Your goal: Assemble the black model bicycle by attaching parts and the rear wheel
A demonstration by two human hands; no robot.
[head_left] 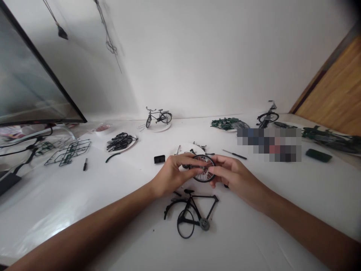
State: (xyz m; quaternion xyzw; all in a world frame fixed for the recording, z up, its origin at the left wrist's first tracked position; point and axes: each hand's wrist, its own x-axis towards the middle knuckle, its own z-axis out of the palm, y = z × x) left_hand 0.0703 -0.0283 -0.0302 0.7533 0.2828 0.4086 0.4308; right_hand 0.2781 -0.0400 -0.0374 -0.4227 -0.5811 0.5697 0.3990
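Both my hands meet over the middle of the white table (254,233) and hold a small spoked bicycle wheel (203,168) with a black tyre. My left hand (172,175) pinches its left side with closed fingers. My right hand (234,177) pinches its right rim. Just in front of my hands lies a black model bicycle frame (191,212) with a chain ring, a mudguard and a loose black hoop. A white paper plate (183,148) with small parts sits right behind the wheel.
A finished model bicycle (158,116) stands at the back on a plate, another (267,116) at the back right. Plates of black parts (121,141) and green parts (228,123), green sprues (67,152), two screwdrivers (234,154), a black block (159,159) and a monitor (31,86) surround the work.
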